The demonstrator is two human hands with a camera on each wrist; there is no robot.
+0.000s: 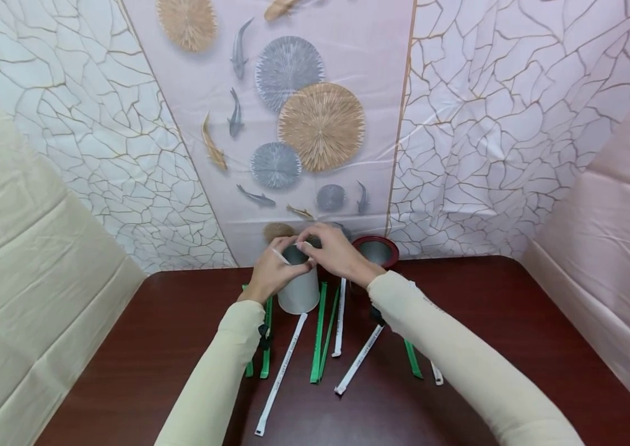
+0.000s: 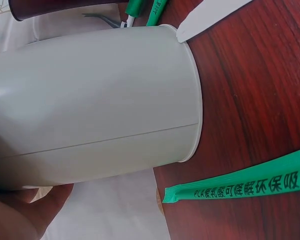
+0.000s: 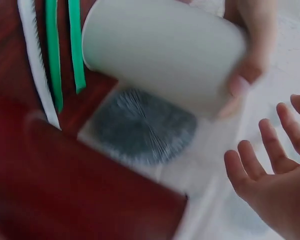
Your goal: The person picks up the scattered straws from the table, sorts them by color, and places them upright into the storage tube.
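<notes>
A white cylindrical can [image 1: 299,294] stands upright on the table. At its top my left hand [image 1: 274,271] grips the rim; the left wrist view shows fingers [image 2: 52,202] at that end, and the right wrist view shows a thumb [image 3: 240,85] against the can wall. Over the can's opening is my right hand [image 1: 332,249], its thumb and fingertips close to the left hand's. The right wrist view shows these fingers [image 3: 265,130] spread, with nothing visible between them. A small white edge shows by the left fingers; what it is, I cannot tell.
A dark red can [image 1: 376,249] stands right of the white one, partly behind my right arm. Several green-wrapped straws [image 1: 319,334] and white-wrapped straws [image 1: 283,371] lie spread over the brown table [image 1: 181,347]. Patterned cloth [image 1: 315,204] hangs behind the table.
</notes>
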